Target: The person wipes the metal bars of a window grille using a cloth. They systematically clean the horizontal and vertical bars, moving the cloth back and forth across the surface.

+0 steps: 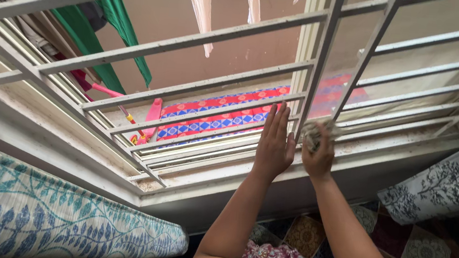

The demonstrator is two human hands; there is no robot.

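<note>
1. Two hands are raised to the window grille. The left hand is open, fingers straight and together, palm flat against the lower bars just left of the upright bar.
2. The right hand is closed around a grey crumpled cloth, which it presses on the grille at the foot of the same upright bar, just above the sill.
3. I judge that the step in hand is wiping the bars, with the left hand only steadying.
4. The next move calls for sliding the cloth along a bar while the grip remains firm, because the cloth could slip out between the bars.
5. Outside, a green garment hangs at the upper left, and a red and blue mat lies below.
</note>
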